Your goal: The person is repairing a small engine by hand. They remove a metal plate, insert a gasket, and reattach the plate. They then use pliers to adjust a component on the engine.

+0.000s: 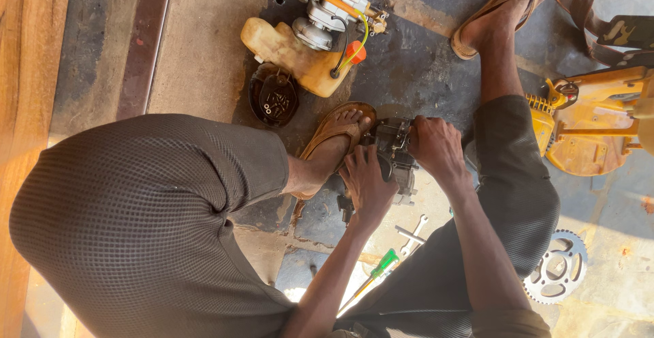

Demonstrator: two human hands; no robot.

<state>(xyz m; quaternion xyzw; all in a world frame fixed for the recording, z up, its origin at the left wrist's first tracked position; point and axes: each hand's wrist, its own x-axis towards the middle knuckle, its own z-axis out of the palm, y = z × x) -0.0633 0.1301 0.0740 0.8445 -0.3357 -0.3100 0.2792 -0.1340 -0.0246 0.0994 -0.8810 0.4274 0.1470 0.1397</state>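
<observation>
Two hands met on one small engine block (396,159) in the head view, the only view there was. The block sat on the concrete floor (204,52) between the person's legs, pinned at its near edge by the sandalled foot (338,133). The left hand (368,185) lay over the block's lower side, fingers curled down onto it in a firm hold. The right hand (436,146) was clenched on the block's top corner; whether a tool sat inside that fist could not be told.

The work looked to be partway through, as a judgement: the block was bare and separated from its casing, and loose parts lay about, so stripping seemed done in large part, while the block itself was not yet opened or refitted.

Just behind the foot stood a yellowed fuel tank (293,52) with a carburettor assembly (327,1) on it, and beside it a dark round cover (272,96) holding screws. Near the left forearm lay a green-handled screwdriver (381,266) and a spanner (414,236), both untouched. A sprocket (557,266) lay by the right knee, and a yellow housing (589,130) stood well apart on the right. The other foot (507,7) rested farther off. The knees crowded the block closely, leaving little room for the arms.
</observation>
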